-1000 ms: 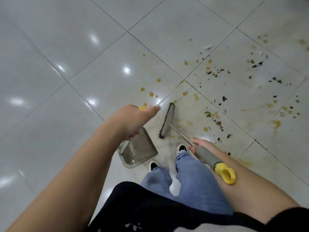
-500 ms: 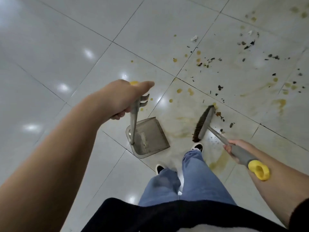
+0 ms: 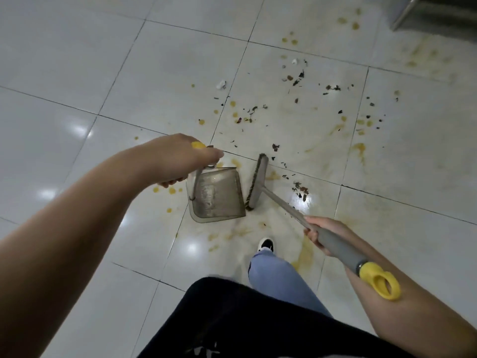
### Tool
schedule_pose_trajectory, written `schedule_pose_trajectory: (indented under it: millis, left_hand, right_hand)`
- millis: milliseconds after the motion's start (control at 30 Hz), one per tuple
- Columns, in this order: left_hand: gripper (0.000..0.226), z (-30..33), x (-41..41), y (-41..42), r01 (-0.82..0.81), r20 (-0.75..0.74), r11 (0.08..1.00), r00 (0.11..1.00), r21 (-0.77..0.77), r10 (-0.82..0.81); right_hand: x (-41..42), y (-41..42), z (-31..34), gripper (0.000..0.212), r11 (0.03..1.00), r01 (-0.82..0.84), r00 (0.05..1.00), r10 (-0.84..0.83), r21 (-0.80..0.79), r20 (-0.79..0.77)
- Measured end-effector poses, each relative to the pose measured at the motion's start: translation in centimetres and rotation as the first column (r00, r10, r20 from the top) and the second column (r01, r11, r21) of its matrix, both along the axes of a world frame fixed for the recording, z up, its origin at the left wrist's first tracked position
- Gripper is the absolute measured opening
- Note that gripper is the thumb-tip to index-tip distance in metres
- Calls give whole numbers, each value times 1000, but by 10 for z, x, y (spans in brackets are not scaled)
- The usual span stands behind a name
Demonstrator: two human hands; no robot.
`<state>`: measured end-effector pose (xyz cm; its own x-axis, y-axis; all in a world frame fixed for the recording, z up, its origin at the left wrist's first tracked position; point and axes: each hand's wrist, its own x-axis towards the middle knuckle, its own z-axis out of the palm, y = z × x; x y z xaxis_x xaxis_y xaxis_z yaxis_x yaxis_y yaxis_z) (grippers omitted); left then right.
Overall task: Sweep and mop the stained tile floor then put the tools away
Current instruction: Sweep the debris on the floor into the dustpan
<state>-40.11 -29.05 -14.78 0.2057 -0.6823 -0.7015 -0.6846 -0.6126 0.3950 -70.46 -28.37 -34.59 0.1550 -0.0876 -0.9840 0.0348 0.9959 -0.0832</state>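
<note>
The step in hand looks like the sweeping: the broom point(image 3: 256, 182) head stands just beside the open edge of the dustpan point(image 3: 216, 195), and most of the dark crumbs point(image 3: 299, 188) still lie on the far tiles, well apart from the pan. To do it well, I think the pan lip must stay flat on the floor point(image 3: 77, 73) and the broom should reach behind the crumbs and pull them with short, low strokes — long strokes may spread the yellow stains point(image 3: 358, 148), which look wet. The stains themselves are for the mop later.

The left hand point(image 3: 180, 157) is stretched forward, its fingers wrapped around the top of the dustpan's upright handle. The right hand point(image 3: 318, 235) is lower and nearer the body — its fingers clasp the grey grip of the broom stick, and the yellow end loop lies against the forearm.
</note>
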Motion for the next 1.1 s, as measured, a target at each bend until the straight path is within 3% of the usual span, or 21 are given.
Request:
schedule_pose_trajectory:
  millis: [200, 433, 633, 800, 867, 967, 1100]
  left_hand:
    - [44, -14, -23, -51, 61, 57, 998, 996, 6, -61]
    - [47, -18, -56, -86, 159, 78, 987, 984, 10, -159]
    - [45, -13, -79, -93, 354, 83, 933, 930, 62, -358]
    - [49, -13, -85, -94, 408, 105, 910, 904, 79, -415]
    - [48, -13, -85, -94, 403, 111, 911, 905, 83, -410]
    - [47, -14, -86, -92, 386, 107, 920, 914, 71, -392]
    - [48, -13, -92, -94, 398, 102, 915, 910, 62, -403]
  right_hand:
    - [18, -42, -22, 19, 959, 284, 949, -280, -7, 145]
    - [-49, 24, -16, 15, 838, 545, 837, -546, 42, 31]
    - [-60, 48, 17, 18, 903, 430, 903, -430, -3, 8]
    - [-43, 22, 10, 12, 891, 454, 884, -450, -2, 125]
    - [-24, 7, -7, 13, 854, 519, 823, -508, 28, 253]
    - [-1, -4, -32, 12, 721, 683, 642, -670, 120, 373]
    - [-26, 31, -47, 8, 650, 756, 617, -748, 81, 246]
